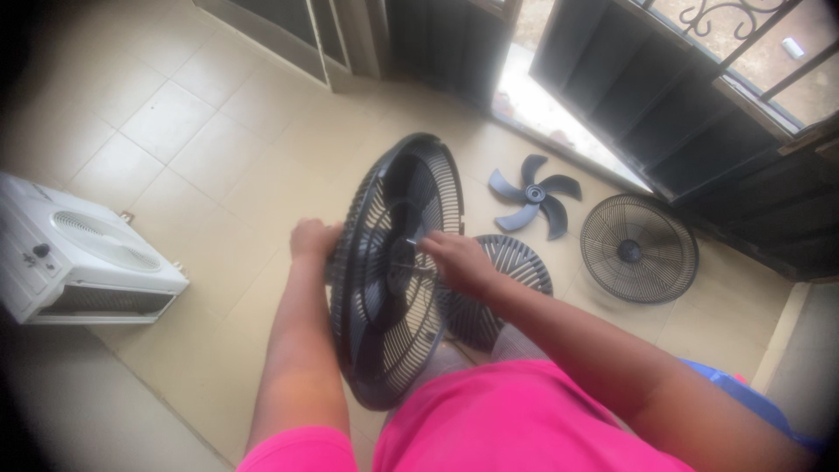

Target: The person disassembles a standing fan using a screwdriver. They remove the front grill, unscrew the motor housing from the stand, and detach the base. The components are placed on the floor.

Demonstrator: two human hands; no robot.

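A round black fan grille [393, 288] stands on edge in front of me, over my lap. My left hand [313, 239] grips its left rim. My right hand [456, 260] rests on the grille's face near the hub, fingers curled against the ribs. Just behind the right hand a second dark ribbed round cover [516, 262] lies on the tiled floor. A dark blue fan blade [535, 196] with several vanes lies farther back. A black wire fan guard [639, 248] lies flat to its right.
A white boxy appliance with a round vent [74, 253] sits on the floor at the left. Dark metal doors and a barred window [699, 105] line the back right wall. A blue object [752, 398] shows at my right. Beige floor tiles [192, 149] stretch ahead.
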